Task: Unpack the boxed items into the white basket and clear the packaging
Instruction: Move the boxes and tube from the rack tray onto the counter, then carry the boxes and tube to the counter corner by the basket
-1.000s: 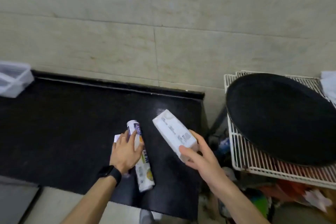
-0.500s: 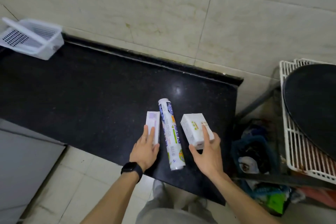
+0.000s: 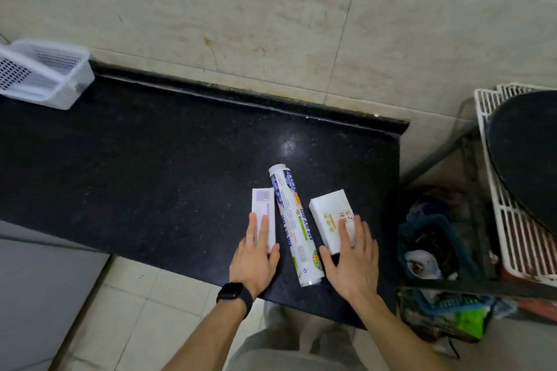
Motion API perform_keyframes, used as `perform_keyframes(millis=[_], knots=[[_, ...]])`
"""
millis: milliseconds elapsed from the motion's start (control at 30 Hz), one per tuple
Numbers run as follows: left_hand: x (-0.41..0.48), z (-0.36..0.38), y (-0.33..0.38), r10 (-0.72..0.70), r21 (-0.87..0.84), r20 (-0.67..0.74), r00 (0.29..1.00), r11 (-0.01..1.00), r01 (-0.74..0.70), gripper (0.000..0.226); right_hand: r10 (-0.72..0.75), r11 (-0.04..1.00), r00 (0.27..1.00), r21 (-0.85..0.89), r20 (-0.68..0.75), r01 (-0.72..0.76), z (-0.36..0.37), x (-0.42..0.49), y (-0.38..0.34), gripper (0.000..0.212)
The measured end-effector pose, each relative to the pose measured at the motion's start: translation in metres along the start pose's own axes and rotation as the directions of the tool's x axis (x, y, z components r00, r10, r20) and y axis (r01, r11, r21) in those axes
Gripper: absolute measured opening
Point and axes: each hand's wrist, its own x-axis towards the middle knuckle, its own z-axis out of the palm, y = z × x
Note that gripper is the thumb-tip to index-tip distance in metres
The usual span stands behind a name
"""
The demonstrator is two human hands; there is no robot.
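head | left fingers [image 3: 261,227] on slim box [image 3: 264,208] | right fingers [image 3: 346,230] on white box [image 3: 328,214]

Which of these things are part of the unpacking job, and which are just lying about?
Part of the job: narrow white box, printed roll, squat white box, white basket, black counter.

Lying about: wire rack, round black tray, clutter in the blue basket.

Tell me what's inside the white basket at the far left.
The white basket lies tipped on the black counter; its visible interior shows only perforated walls, no items. Part of it is cut off by the frame edge, so that stays unseen.
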Motion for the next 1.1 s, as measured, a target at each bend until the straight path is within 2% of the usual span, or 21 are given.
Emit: perform_keyframes(millis=[100, 200, 300, 367, 400, 467, 567, 633, 733, 867, 967, 1100], knots=[[0.002, 0.001, 0.001, -0.008, -0.006, -0.01, 1.0, 1.0, 0.008, 0.072, 0.013, 0.999, 0.999, -0.046, 0.045, -0.011, -0.009, 0.003, -0.01, 0.079], [0.004, -0.005, 0.005, -0.053, -0.099, -0.029, 0.998, 0.994, 0.05, 0.074, 0.038, 0.999, 0.999, -0.021, 0.014, -0.038, -0.029, 0.009, -0.024, 0.074], [0.008, -0.011, 0.01, -0.108, -0.189, -0.033, 0.994, 0.977, 0.1, 0.085, -0.028, 0.976, 1.0, 0.215, -0.011, 0.029, -0.043, 0.013, -0.044, 0.074], [0.012, -0.014, 0.014, -0.154, -0.205, 0.033, 0.987, 0.966, 0.158, 0.096, -0.119, 0.932, 0.991, 0.349, 0.054, 0.093, -0.041, 0.015, -0.059, 0.073], [0.015, -0.014, 0.016, -0.189, -0.221, 0.075, 0.979, 0.954, 0.201, 0.099, -0.164, 0.927, 0.982, 0.355, 0.098, 0.119, -0.038, 0.017, -0.065, 0.075], [0.016, -0.013, 0.018, -0.249, -0.288, 0.104, 0.963, 0.919, 0.269, 0.103, -0.193, 0.958, 0.959, 0.251, 0.205, 0.139, -0.027, 0.021, -0.074, 0.083], [0.012, -0.018, 0.013, -0.319, -0.395, 0.081, 0.944, 0.86, 0.324, 0.109, -0.095, 0.995, 0.918, 0.016, 0.386, 0.096, -0.011, 0.028, -0.082, 0.095], [0.006, -0.024, 0.004, -0.354, -0.437, 0.072, 0.932, 0.829, 0.349, 0.113, -0.061, 0.994, 0.899, -0.055, 0.434, 0.094, -0.003, 0.028, -0.088, 0.099], [-0.009, -0.035, -0.017, -0.423, -0.476, 0.018, 0.906, 0.793, 0.38, 0.115, -0.04, 0.995, 0.897, -0.064, 0.441, 0.076, 0.004, 0.029, -0.094, 0.1], [-0.032, -0.051, -0.053, -0.498, -0.556, -0.069, 0.864, 0.739, 0.381, 0.114, -0.016, 0.994, 0.866, 0.102, 0.5, -0.041, 0.008, 0.041, -0.102, 0.076], [-0.047, -0.071, -0.082, -0.531, -0.597, -0.128, 0.837, 0.716, 0.363, 0.116, -0.036, 0.965, 0.85, 0.241, 0.525, -0.108, -0.003, 0.049, -0.123, 0.067], [-0.068, -0.108, -0.123, -0.571, -0.633, -0.234, 0.787, 0.704, 0.322, 0.111, -0.197, 0.946, 0.849, 0.324, 0.491, 0.033, -0.028, 0.044, -0.179, 0.051]])
